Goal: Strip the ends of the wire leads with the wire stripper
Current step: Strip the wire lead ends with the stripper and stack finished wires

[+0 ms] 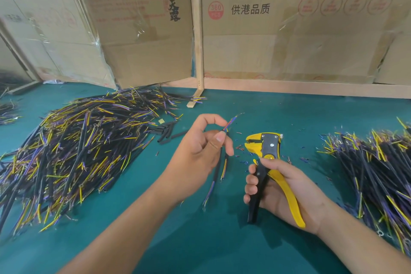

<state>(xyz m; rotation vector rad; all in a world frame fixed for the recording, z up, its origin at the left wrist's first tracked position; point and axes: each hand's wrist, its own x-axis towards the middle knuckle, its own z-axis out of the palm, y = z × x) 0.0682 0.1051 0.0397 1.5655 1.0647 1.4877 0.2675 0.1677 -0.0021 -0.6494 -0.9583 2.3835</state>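
Note:
My left hand (200,149) pinches a couple of black-sheathed wire leads (219,169) between thumb and fingers. Their coloured upper ends (231,121) stick out past my fingertips, and their lower ends hang down toward the mat. My right hand (282,191) grips the yellow and black wire stripper (264,153) by its handles, head pointing up. The stripper's jaws (252,143) sit a short way to the right of the wire ends and touch nothing.
A big heap of leads (77,147) covers the green mat on the left, another heap (378,169) lies at the right. Short black tube pieces (165,130) and small insulation scraps (241,155) are scattered mid-table. Cardboard boxes (289,29) and a wooden frame (198,40) wall off the back.

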